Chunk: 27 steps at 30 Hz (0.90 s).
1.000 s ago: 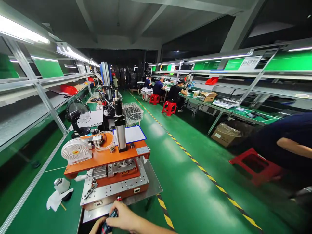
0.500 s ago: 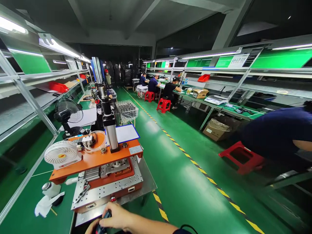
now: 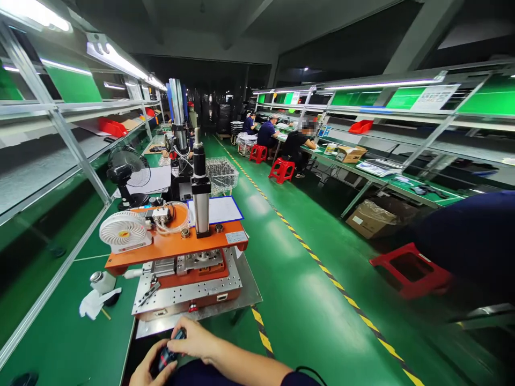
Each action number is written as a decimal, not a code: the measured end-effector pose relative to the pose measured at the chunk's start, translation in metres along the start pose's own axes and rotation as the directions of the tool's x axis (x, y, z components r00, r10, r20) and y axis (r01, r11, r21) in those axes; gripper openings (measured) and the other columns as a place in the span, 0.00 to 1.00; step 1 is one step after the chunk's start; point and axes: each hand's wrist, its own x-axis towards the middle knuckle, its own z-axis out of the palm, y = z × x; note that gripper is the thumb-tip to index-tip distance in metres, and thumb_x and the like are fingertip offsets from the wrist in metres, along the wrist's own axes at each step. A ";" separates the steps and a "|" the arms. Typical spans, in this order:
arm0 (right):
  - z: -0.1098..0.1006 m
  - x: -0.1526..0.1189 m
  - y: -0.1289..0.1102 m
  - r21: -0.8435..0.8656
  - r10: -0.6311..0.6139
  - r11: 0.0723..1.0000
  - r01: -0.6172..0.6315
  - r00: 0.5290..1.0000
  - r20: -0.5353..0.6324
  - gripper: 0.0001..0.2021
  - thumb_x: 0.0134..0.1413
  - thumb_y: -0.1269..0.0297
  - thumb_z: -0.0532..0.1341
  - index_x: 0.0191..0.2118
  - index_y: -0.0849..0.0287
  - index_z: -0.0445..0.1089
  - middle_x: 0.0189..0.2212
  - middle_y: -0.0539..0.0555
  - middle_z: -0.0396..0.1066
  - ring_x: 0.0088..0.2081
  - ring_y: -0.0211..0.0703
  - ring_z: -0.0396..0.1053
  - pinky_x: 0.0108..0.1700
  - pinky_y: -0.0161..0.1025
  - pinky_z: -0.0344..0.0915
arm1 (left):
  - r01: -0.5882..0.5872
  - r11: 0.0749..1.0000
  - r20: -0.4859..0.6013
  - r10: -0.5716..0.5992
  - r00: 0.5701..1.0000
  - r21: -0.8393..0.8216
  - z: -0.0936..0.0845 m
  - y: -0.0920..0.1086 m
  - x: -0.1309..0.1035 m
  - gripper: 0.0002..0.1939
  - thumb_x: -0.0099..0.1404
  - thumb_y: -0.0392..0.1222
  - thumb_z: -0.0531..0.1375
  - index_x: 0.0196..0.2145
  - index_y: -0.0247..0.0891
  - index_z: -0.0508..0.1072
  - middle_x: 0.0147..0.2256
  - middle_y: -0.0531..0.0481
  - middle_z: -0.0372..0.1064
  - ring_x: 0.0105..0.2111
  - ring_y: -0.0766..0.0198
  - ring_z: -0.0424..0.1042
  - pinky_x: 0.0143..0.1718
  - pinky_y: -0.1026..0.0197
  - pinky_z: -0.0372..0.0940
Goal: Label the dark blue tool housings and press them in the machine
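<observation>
At the bottom of the view, in front of the press machine, both hands are closed around a small dark rounded object with a red stripe (image 3: 164, 358); its exact kind is unclear. My left hand (image 3: 148, 369) wraps its lower left side with curved fingers. My right hand (image 3: 192, 339) reaches in from the right and grips its upper end between thumb and fingers. The orange press machine (image 3: 161, 252) stands just beyond on a perforated metal base (image 3: 181, 294). A red button (image 3: 193, 307) sits on the base's front, close above my right hand.
A small white fan (image 3: 123, 231) rests on the press's orange plate. To the left, a white bottle (image 3: 102, 282) and a crumpled white cloth (image 3: 92, 304) lie on the green bench. Red stools (image 3: 410, 271) and seated people line the right side, beyond a striped floor line (image 3: 314, 257).
The view has turned left and tilted down, so the bench appears farther right. More of my left hand and the dark object shows now. Both hands keep hold of it.
</observation>
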 end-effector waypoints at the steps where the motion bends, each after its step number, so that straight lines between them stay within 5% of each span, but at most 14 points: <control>1: 0.002 0.000 0.000 0.001 -0.005 1.000 0.005 1.000 0.002 0.13 0.42 0.66 0.71 0.36 0.57 0.73 0.22 0.42 0.64 0.21 0.32 0.60 0.26 0.31 0.57 | 0.000 1.000 -0.007 0.000 1.000 0.005 -0.002 0.001 -0.001 0.34 0.49 0.68 0.66 0.47 0.43 0.77 0.47 0.46 0.80 0.50 0.46 0.77 0.56 0.53 0.70; 12: 0.011 0.002 0.020 -0.009 -0.090 0.996 0.093 0.976 0.198 0.20 0.51 0.44 0.65 0.37 0.57 0.67 0.30 0.48 0.64 0.32 0.40 0.64 0.32 0.37 0.64 | 0.047 0.998 0.033 -0.046 0.998 -0.035 -0.015 0.036 -0.027 0.24 0.54 0.40 0.66 0.50 0.36 0.76 0.49 0.43 0.78 0.50 0.51 0.74 0.55 0.55 0.65; 20: 0.019 0.008 0.033 -0.009 -0.094 0.995 0.098 0.972 0.217 0.27 0.46 0.36 0.66 0.37 0.57 0.69 0.33 0.52 0.67 0.35 0.45 0.66 0.32 0.38 0.65 | 0.091 0.992 -0.019 -0.093 0.995 -0.090 -0.018 0.037 -0.038 0.24 0.52 0.39 0.68 0.48 0.35 0.78 0.45 0.46 0.79 0.45 0.53 0.75 0.49 0.58 0.65; 27: 0.027 0.006 0.020 -0.039 -0.054 0.997 0.067 0.965 0.257 0.26 0.46 0.37 0.67 0.37 0.56 0.68 0.31 0.50 0.65 0.34 0.43 0.66 0.32 0.38 0.66 | 0.110 0.991 -0.020 -0.112 0.994 -0.081 -0.023 0.027 -0.040 0.24 0.52 0.38 0.65 0.49 0.37 0.77 0.47 0.47 0.78 0.49 0.51 0.74 0.53 0.56 0.64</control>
